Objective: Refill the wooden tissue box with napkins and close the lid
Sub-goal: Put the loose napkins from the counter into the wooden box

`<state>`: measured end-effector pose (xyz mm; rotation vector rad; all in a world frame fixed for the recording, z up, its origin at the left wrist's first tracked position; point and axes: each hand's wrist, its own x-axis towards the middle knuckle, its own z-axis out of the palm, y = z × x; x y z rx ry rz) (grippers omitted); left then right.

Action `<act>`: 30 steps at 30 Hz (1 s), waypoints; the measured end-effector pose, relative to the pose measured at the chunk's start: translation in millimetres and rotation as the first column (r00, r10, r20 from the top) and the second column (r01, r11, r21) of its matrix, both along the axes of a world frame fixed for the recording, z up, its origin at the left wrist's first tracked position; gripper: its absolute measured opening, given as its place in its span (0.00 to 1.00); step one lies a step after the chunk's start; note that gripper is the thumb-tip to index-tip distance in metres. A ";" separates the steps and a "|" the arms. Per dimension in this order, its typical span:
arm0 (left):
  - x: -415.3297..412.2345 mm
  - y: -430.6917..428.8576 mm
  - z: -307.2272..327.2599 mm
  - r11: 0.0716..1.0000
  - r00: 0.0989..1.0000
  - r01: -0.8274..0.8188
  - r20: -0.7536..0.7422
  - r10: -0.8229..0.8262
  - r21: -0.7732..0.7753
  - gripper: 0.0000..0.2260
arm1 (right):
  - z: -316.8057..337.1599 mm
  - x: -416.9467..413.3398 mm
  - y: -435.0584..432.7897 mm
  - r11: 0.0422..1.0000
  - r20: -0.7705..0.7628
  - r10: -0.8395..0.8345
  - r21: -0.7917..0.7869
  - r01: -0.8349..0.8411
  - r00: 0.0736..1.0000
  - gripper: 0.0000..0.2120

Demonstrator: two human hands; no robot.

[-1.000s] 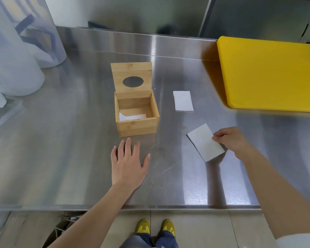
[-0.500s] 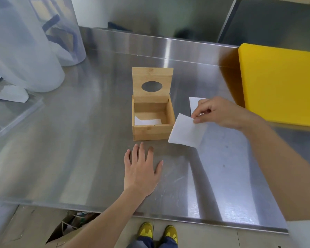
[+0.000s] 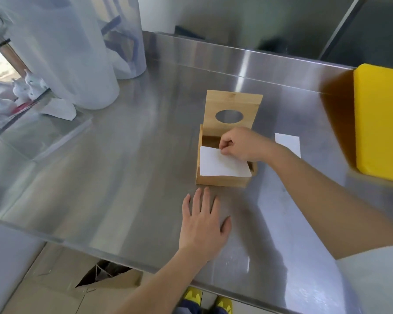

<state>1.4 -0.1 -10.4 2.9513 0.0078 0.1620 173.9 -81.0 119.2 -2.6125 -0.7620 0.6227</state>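
The box (image 3: 222, 177) sits near the middle of the steel table (image 3: 123, 177), its lid (image 3: 233, 107) standing upright at the far side with the oval hole facing this way. The right hand (image 3: 241, 145) is over the open box, thumb and forefinger pinched on the far edge of a white napkin (image 3: 220, 165). The napkin lies tilted across the opening, its near edge resting along the front wall and its right corner reaching the right wall, so it covers most of the inside; whatever lies beneath it is hidden. The left hand (image 3: 202, 225) lies flat on the table just in front of the box, fingers spread, holding nothing and not touching the wood. A second napkin (image 3: 288, 143) lies flat on the table to the right of the box, partly behind the right forearm. Beyond that, at the right edge, is a yellow board (image 3: 381, 123). At the far left stand large translucent tubs (image 3: 77, 53), well apart from the box.
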 end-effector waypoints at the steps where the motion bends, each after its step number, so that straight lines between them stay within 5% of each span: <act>1: 0.0 -0.1 0.0 1.000 1.000 0.000 0.005 0.000 -0.002 0.21 | -4.4 1.3 2.5 1.000 0.012 0.003 -0.031 -0.003 1.000 0.08; 17: -0.1 -0.5 2.2 1.000 1.000 -0.005 -0.013 0.006 0.027 0.22 | -29.1 12.7 13.6 0.959 0.129 0.077 -0.281 -0.038 0.989 0.09; 24: 0.4 0.8 0.1 1.000 1.000 -0.012 -0.022 0.012 0.024 0.22 | -9.3 1.7 -6.8 0.999 0.105 0.000 0.044 -0.004 0.994 0.11; 30: 0.4 1.5 -2.4 0.999 1.000 -0.007 -0.019 0.008 0.040 0.22 | 1.4 -0.8 -48.0 0.880 0.162 -0.343 0.402 0.255 0.925 0.07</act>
